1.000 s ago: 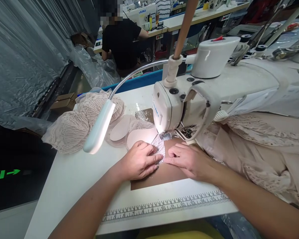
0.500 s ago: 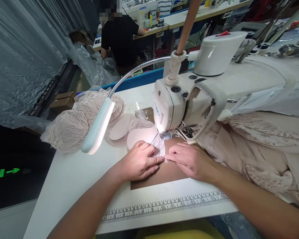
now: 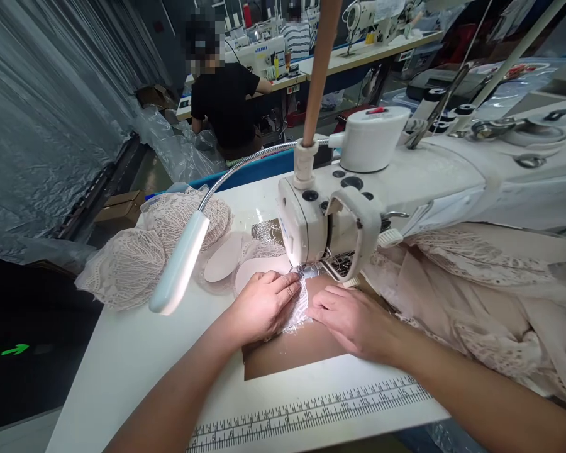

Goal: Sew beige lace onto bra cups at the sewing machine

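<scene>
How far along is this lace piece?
Possibly done: a pile of lace pieces sits at left. In hand: left hand and right hand press the lace piece at the foot of the sewing machine, most of it on the near side. Left: likely that seam, and perhaps the lace heap at right.

One cam, head-worn, looks fwd & down, close above sewing machine. Left hand & right hand just in front of it, work benches far behind it.
</scene>
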`<state>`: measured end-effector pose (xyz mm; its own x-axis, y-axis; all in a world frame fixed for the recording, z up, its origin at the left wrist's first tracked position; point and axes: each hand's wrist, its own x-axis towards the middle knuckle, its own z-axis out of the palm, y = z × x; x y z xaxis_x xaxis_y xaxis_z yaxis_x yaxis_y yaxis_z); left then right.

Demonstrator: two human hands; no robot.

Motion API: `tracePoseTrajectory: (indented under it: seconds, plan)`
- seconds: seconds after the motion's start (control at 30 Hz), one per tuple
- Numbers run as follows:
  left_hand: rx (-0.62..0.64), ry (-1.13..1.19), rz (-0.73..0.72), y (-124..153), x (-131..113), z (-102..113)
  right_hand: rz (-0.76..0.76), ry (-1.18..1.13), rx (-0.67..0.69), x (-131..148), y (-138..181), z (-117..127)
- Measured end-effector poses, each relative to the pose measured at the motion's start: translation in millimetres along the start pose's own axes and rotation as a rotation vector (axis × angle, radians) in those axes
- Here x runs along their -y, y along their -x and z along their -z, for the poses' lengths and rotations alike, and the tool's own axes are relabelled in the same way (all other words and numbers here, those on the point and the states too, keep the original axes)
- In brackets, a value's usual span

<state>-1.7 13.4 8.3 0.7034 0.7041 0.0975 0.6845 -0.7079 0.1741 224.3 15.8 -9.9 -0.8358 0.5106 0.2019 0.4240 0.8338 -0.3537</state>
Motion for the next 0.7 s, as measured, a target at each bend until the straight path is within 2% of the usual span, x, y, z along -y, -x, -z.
tracePoseTrajectory:
  seconds: [0.23, 0.7]
  plan:
    - [-0.006, -0.032, 0.001, 1, 0, -3, -0.024, 0.005, -0.034, -2, 1, -2]
    - [-0.028, -0.014, -0.038, 1, 3, -2, -0.164, 0.268, -0.159, 6, -14, 2]
